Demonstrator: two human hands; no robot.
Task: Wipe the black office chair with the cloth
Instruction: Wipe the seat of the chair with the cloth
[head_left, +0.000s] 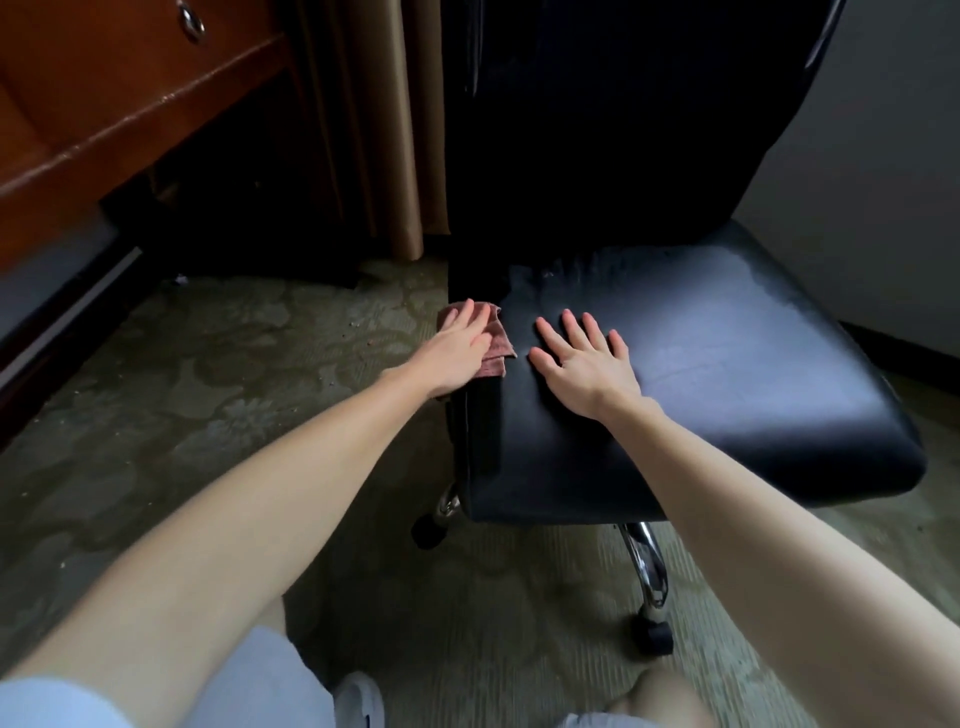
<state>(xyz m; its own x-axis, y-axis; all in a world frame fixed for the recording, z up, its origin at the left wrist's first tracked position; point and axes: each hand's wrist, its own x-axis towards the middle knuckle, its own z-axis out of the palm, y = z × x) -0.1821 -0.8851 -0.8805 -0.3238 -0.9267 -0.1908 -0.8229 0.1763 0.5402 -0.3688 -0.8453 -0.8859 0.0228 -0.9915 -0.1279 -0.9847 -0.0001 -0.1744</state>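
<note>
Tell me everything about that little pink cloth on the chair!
The cloth is small, dusty pink-brown and looks like soft towelling. It lies bunched at the left edge of the black chair seat, near the backrest. The left hand presses on it with straight fingers, hiding much of it; its right part and a far corner peek out. The right hand rests on the seat nearby, not touching it.

Cloth on chair seat's left edge under left hand, right hand flat mid-seat, desk far left
</note>
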